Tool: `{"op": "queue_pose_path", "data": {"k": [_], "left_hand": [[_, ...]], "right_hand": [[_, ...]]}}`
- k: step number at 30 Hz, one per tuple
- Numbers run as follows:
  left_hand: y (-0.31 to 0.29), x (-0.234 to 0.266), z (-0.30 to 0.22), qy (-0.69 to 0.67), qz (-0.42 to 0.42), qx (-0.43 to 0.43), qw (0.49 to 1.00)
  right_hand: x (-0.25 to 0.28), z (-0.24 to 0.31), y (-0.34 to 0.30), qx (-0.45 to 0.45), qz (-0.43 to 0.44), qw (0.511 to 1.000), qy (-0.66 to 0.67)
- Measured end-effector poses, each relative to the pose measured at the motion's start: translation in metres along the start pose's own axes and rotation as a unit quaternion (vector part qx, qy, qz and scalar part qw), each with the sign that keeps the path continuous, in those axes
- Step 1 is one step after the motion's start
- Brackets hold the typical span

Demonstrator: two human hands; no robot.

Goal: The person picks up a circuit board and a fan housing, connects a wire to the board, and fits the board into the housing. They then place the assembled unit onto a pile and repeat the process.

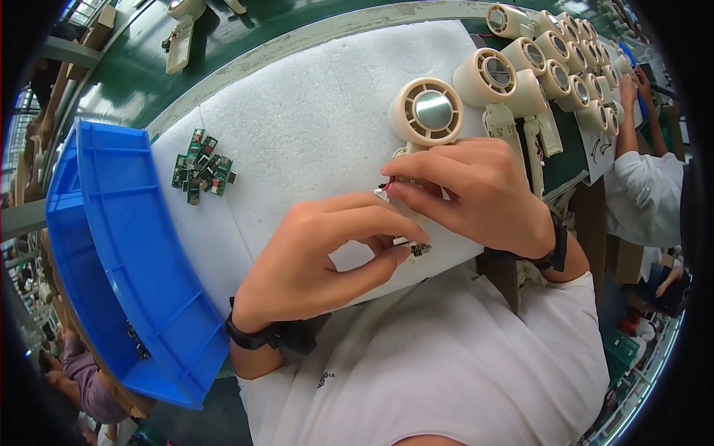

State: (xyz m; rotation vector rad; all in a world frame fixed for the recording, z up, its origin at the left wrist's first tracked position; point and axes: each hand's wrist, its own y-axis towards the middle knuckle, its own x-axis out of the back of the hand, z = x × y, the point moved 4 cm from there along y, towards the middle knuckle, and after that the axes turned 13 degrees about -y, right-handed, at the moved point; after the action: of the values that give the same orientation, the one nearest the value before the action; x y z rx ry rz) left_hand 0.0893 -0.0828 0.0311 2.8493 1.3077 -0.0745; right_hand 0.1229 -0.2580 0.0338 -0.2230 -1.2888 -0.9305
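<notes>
A cream handheld fan (405,119) with a silver disc at its centre lies on the white foam sheet, and its handle is mostly hidden under my hands. My right hand (487,189) is closed in a pinch at thin red and black wires with a small white connector (381,193). My left hand (320,249) curls beside the handle. Its thumb and forefinger close on a small green circuit board (418,250) at the handle's lower end; the other fingertips are partly hidden.
A pile of small circuit boards (201,167) lies on the left of the foam sheet (312,97). Beside it stands a blue plastic bin (141,223). Several cream fans (494,74) crowd the far right. Another fan part (181,44) lies on the green table. A co-worker's arm (628,111) reaches in at right.
</notes>
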Motion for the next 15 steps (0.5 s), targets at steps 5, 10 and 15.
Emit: {"op": "queue_pose_path", "data": {"k": [5,10,15], "left_hand": [[-0.004,0.014,0.005,-0.09,-0.126,-0.038,0.987],[-0.007,0.02,0.005,-0.145,-0.206,-0.071,0.965],[-0.01,0.025,0.008,-0.18,-0.302,-0.035,0.935]], "right_hand": [[-0.005,-0.003,0.001,0.012,-0.002,0.999,0.032],[-0.004,-0.004,0.004,-0.062,0.037,0.993,0.094],[-0.003,-0.011,0.003,-0.128,0.051,0.976,0.17]]}}
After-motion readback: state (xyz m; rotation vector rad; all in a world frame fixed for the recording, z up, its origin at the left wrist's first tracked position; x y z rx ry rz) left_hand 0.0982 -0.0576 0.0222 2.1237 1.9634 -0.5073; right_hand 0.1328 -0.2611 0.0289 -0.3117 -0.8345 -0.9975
